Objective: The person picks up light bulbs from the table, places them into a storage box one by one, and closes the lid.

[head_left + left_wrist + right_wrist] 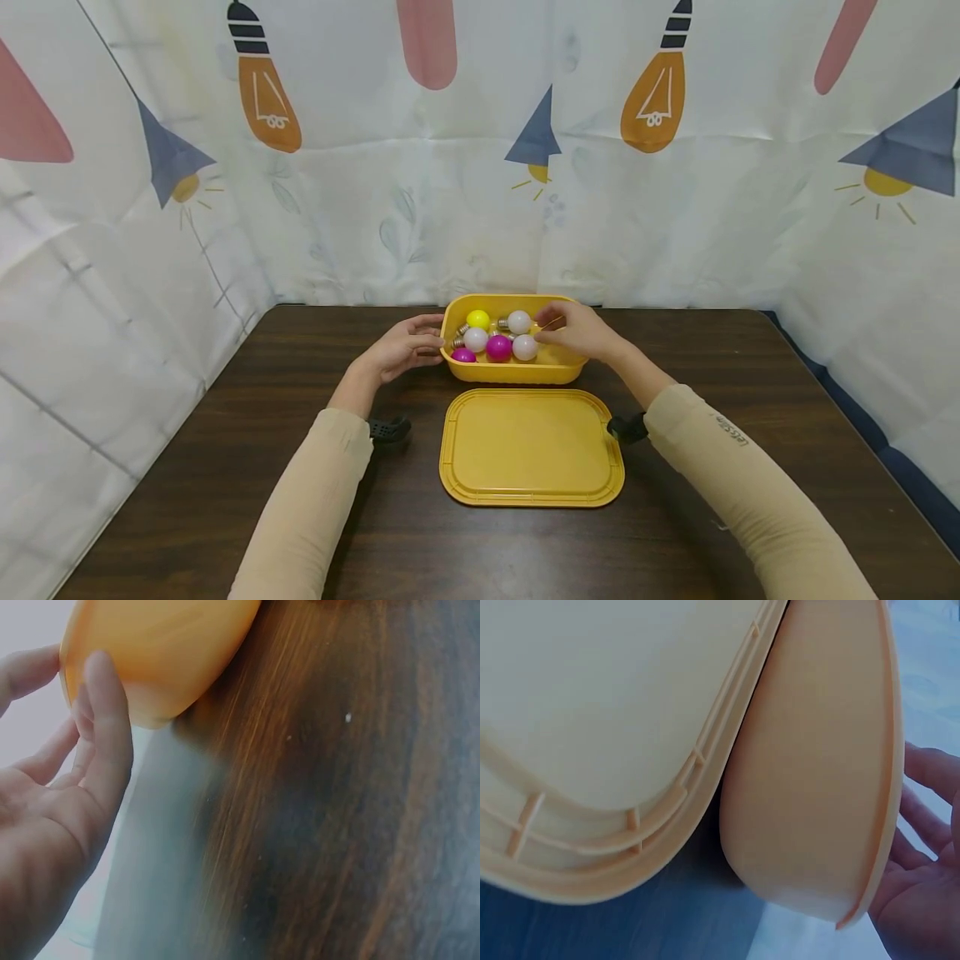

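A yellow plastic tub (562,373) at the table's far side holds several light bulbs, some showing silver screw bases. One is a yellow bulb (477,319); among the others are a white bulb (476,339) and a magenta bulb (498,348). My left hand (408,346) touches the tub's left side, its fingertips at the rim and outer wall in the left wrist view. Over the tub's right end is my right hand (572,329), thumb and fingers bent apart beside the white bulbs (525,347). In the right wrist view its fingertips are hidden behind the tub wall.
A flat yellow lid (532,450) lies on the dark wooden table (405,542), just in front of the tub. Behind the far edge hangs a white printed curtain (465,208). Black wrist straps (390,429) show below both hands.
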`<state>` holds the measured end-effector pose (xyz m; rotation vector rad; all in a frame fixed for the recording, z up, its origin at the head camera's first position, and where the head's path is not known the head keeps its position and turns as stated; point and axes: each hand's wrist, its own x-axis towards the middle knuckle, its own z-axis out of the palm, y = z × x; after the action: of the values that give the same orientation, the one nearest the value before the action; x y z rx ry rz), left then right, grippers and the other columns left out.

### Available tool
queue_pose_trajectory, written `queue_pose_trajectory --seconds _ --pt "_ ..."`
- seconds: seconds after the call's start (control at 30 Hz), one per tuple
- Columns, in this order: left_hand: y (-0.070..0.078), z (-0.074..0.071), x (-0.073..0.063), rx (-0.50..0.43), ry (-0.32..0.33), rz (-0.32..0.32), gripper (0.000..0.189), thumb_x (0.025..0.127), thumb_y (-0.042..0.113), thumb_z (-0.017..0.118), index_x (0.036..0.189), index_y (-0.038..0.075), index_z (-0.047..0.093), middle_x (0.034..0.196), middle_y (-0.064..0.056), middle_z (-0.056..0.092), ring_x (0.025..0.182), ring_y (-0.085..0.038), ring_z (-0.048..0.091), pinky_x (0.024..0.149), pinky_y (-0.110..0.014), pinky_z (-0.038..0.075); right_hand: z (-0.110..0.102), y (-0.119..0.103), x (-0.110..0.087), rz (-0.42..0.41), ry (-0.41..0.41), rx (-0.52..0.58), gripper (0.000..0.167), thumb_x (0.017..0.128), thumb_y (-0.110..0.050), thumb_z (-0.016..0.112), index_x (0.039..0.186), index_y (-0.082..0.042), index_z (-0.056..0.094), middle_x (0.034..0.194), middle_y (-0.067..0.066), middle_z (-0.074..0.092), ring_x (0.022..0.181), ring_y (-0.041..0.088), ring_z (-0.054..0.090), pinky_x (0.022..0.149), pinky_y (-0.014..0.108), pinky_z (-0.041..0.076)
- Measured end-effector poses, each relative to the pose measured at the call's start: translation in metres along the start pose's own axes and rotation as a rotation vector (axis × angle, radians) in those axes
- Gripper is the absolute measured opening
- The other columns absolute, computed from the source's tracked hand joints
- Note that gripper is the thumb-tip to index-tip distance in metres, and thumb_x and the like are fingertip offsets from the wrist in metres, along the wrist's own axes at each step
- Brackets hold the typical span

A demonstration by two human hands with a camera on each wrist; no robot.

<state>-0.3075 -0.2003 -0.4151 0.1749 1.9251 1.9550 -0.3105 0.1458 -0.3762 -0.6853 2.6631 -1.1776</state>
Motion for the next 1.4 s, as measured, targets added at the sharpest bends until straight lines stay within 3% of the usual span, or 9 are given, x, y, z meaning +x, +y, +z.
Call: queue_pose_trajectory --seconds 0.33,0.63,0.93,1.13,1.4 --pt "0.004 0.001 -0.005 0.080 -0.001 -0.020 0.056 0.104 0.007 0.058 0.155 0.003 0.036 0.138 -0.024 0.048 0.100 -0.025 0.063 0.092 -0.043 0.058 -0.009 0.004 -0.012 -0.039 0.008 -0.001 0.037 0.099 -0.019 0.071 0.128 0.003 0.063 0.128 0.019 0.064 0.116 0.031 0.062 0.100 0.048 0.051" --pt "0.005 -0.001 -0.014 0.114 0.011 0.003 0.049 0.107 0.009 0.053 0.153 0.002 0.039 0.119 -0.017 0.054 0.095 -0.026 0.059 0.091 -0.042 0.058 -0.015 0.007 -0.024 -0.057 0.033 -0.019 0.036 0.100 -0.019 0.070 0.128 0.001 0.064 0.128 0.020 0.064 0.115 0.032 0.062 0.098 0.049 0.052" --pt "0.005 -0.003 -0.025 0.167 0.043 -0.046 0.051 0.112 0.024 0.047 0.155 -0.001 0.036 0.143 -0.031 0.041 0.100 -0.030 0.062 0.089 -0.042 0.059 -0.022 0.008 -0.036 -0.079 0.070 -0.015 0.033 0.100 -0.019 0.070 0.126 0.001 0.065 0.125 0.019 0.066 0.112 0.029 0.063 0.091 0.048 0.054" --pt "0.005 -0.004 -0.033 0.187 0.046 -0.079 0.058 0.111 0.034 0.048 0.156 0.000 0.033 0.142 -0.031 0.043 0.105 -0.033 0.062 0.090 -0.043 0.059 -0.028 0.009 -0.047 -0.063 0.101 0.002 0.034 0.101 -0.020 0.068 0.128 -0.001 0.064 0.126 0.020 0.065 0.113 0.030 0.062 0.091 0.049 0.054" --pt "0.001 -0.004 -0.039 0.199 0.038 -0.116 0.059 0.111 0.034 0.049 0.156 -0.001 0.033 0.141 -0.031 0.043 0.104 -0.033 0.062 0.090 -0.043 0.059 -0.031 0.019 -0.057 -0.063 0.144 0.027 0.036 0.101 -0.023 0.068 0.129 -0.001 0.064 0.125 0.018 0.066 0.114 0.029 0.062 0.093 0.048 0.053"
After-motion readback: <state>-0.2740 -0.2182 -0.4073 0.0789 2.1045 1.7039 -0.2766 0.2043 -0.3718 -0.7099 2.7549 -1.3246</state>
